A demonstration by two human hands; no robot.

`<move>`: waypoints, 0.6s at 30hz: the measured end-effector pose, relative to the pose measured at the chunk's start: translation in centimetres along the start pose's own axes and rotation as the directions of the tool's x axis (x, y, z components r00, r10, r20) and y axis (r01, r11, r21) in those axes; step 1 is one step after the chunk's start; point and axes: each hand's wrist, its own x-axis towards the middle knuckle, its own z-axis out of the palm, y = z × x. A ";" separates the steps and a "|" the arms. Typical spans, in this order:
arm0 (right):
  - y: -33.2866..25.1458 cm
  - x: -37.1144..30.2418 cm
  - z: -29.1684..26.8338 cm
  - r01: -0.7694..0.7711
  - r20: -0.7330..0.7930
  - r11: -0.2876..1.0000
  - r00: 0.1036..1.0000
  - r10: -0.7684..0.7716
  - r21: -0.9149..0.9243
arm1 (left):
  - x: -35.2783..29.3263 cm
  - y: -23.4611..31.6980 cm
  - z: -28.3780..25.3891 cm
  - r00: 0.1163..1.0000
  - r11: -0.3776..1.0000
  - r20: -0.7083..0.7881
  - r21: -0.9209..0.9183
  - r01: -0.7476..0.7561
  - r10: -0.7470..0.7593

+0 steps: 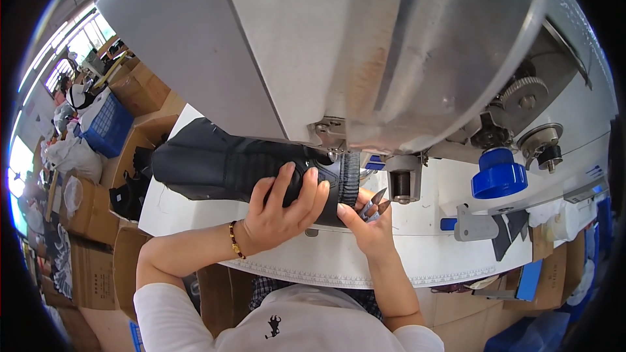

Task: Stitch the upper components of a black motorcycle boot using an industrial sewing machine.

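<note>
A black boot upper [195, 166] lies across the white sewing table, passing under the sewing machine's needle area [331, 146]. Its right end has a ribbed, elastic-looking band [349, 179]. My left hand [287, 212] grips the upper near its middle, fingers curved over the top and the thumb hidden. At the ribbed end, my right hand [373, 231] has its thumb against the upper's edge. The same hand holds a pair of thread snips [374, 205], blades pointing up and apart. Its other fingers are partly covered by the upper and the snips.
The grey sewing machine head [313, 39] hangs low over the work. Right of it are a blue knob [499, 174] and metal thread guides. A ruler strip [339, 281] follows the table's near edge. Cardboard boxes [94, 274] stand at left; another person [78, 94] sits farther off.
</note>
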 end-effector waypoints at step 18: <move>-0.7 1.0 1.6 -0.046 -0.258 0.978 0.961 0.098 0.203 | 1.6 -1.7 -0.1 0.994 0.997 0.108 -0.079 0.010 -0.002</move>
